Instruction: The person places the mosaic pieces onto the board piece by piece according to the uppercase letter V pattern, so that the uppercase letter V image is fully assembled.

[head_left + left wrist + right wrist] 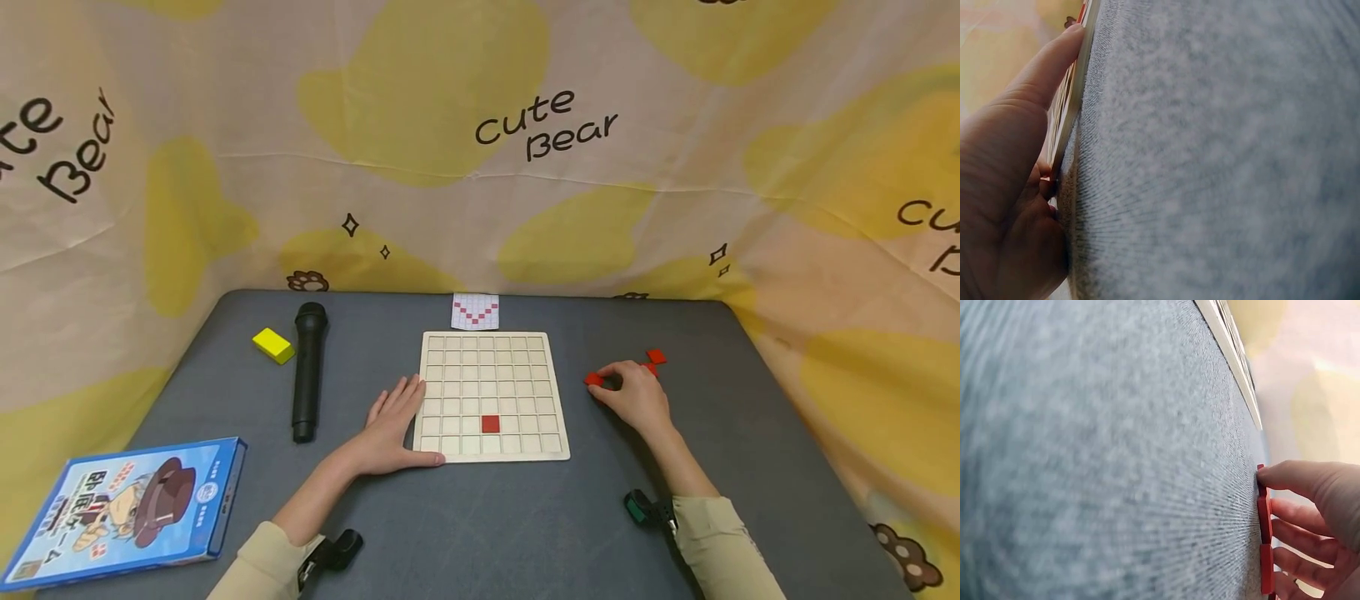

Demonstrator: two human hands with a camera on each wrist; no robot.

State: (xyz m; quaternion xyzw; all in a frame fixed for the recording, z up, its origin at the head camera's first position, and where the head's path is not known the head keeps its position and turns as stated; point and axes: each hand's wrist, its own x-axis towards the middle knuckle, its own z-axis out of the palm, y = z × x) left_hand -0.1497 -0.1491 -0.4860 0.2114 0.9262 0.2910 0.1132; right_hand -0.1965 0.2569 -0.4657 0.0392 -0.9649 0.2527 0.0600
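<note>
A pale grid board (457, 400) lies on the grey table, with one red square tile (491, 424) in a low, near-central cell. My left hand (386, 433) rests against the board's left side, fingers stretched along its edge and thumb (1063, 47) at the near corner. To the right of the board, my right hand (637, 400) pinches a red tile (594, 379) between thumb and fingers, close to the tabletop. Other red tiles (656, 357) lie just behind that hand, partly hidden by it. The right wrist view shows red tiles (1266, 569) beside the curled fingers.
A small card (475, 312) with a pink V-shaped pattern sits behind the board. On the left are a black microphone (307, 375), a yellow block (273, 345) and a blue illustrated box (135, 508). A printed cloth (420, 192) hangs beyond the table's back edge.
</note>
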